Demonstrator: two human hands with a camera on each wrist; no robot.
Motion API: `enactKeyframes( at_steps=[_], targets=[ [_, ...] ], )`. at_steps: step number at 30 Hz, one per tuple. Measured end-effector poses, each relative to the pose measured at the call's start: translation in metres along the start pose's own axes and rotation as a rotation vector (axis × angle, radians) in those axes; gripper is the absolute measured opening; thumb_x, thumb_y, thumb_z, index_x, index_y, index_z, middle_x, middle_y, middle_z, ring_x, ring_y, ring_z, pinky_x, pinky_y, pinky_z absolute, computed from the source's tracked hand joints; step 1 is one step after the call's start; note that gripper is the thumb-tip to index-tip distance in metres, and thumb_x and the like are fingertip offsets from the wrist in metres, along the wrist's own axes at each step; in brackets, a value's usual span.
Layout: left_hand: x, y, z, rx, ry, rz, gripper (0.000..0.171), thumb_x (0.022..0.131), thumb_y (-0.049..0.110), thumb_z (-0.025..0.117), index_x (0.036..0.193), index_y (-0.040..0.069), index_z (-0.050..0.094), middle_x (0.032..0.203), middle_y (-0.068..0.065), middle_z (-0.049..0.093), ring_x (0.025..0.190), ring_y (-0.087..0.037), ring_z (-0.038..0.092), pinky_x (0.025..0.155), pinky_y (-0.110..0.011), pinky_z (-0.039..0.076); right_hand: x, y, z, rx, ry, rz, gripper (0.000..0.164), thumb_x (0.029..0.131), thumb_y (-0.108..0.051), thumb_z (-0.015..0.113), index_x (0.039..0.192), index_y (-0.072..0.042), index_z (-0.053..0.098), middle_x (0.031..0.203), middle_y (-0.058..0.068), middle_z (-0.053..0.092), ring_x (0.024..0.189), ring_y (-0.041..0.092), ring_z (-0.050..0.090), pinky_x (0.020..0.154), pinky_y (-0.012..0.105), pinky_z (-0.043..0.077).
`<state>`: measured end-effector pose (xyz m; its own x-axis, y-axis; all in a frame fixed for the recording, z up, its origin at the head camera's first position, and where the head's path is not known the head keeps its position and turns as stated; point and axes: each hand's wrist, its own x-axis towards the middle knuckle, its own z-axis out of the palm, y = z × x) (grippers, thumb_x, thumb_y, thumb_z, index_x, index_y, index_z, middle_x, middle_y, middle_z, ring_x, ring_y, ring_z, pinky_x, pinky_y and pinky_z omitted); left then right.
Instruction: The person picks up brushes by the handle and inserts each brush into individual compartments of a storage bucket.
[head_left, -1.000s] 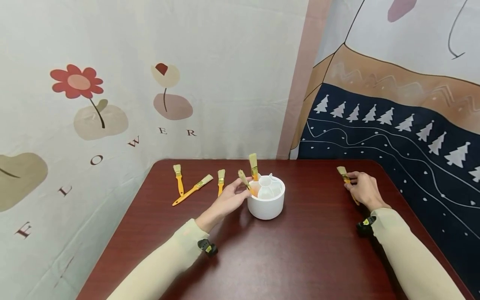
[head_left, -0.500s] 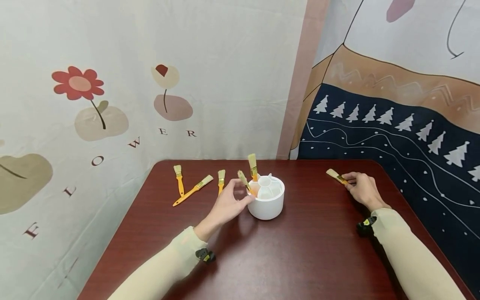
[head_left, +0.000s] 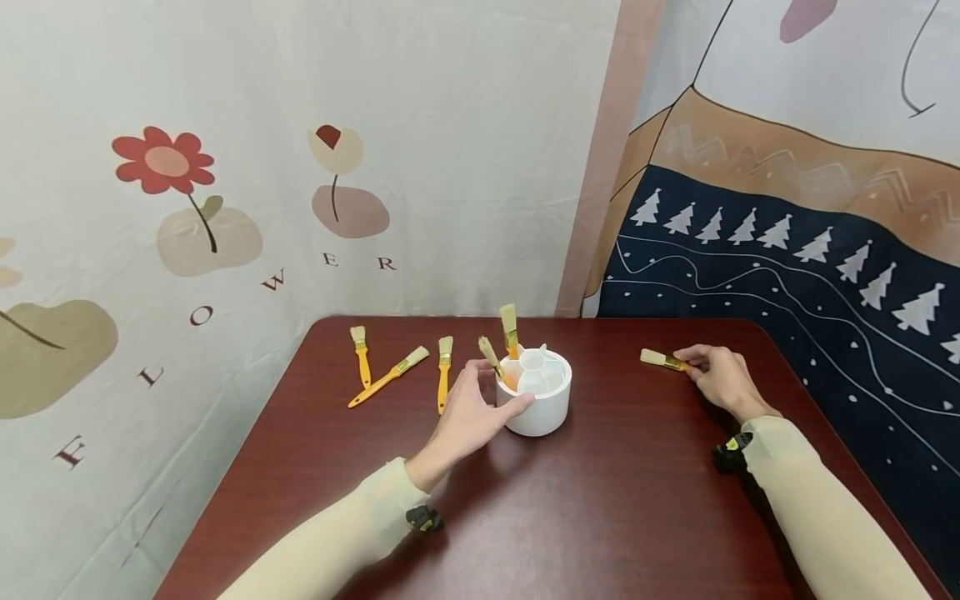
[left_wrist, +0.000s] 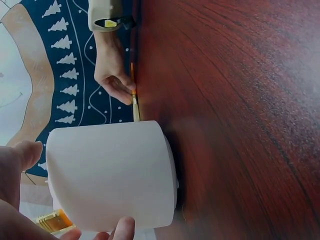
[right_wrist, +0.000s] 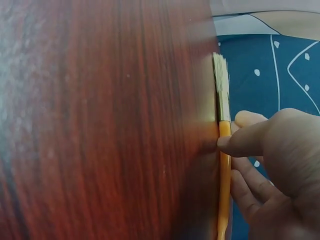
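Left hand point(head_left: 472, 414) held the pot point(head_left: 546, 417), thumb at its rim; fingers partly hidden in head view. Right hand point(head_left: 722, 377) pinched a brush point(head_left: 662, 359) by its handle, right of the pot; handle end cut off in right wrist view, contact with table point(head_left: 600, 508) unclear. Two potted brushes point(head_left: 510, 329) had lower handles hidden. Three loose brushes point(head_left: 445, 367) lay left.
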<state>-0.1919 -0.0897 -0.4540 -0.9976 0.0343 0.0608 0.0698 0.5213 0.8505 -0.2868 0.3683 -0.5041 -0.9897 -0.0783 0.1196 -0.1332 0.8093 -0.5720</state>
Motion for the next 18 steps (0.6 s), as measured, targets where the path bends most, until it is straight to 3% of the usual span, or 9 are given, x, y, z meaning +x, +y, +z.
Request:
enactKeyframes(
  at_steps=[10, 18],
  targets=[
    [0.0024, -0.0012, 0.0008, 0.003, 0.006, 0.002, 0.09, 0.094, 0.053, 0.094, 0.158, 0.002, 0.056, 0.151, -0.018, 0.071, 0.136, -0.036, 0.07, 0.115, -0.057, 0.059, 0.0038, 0.0003, 0.0033, 0.023, -0.075, 0.002, 0.044, 0.111, -0.017, 0.08, 0.151, -0.002, 0.074, 0.148, 0.032, 0.072, 0.13, 0.049, 0.072, 0.115, 0.069, 0.059],
    [0.0028, -0.002, 0.0012, -0.013, -0.011, -0.012, 0.092, 0.094, 0.055, 0.093, 0.16, 0.003, 0.056, 0.154, -0.018, 0.071, 0.138, -0.036, 0.071, 0.117, -0.059, 0.058, 0.0053, -0.0014, 0.0055, -0.004, -0.055, -0.011, 0.046, 0.11, -0.021, 0.084, 0.149, 0.001, 0.075, 0.142, 0.03, 0.069, 0.126, 0.047, 0.07, 0.111, 0.068, 0.059]
  ],
)
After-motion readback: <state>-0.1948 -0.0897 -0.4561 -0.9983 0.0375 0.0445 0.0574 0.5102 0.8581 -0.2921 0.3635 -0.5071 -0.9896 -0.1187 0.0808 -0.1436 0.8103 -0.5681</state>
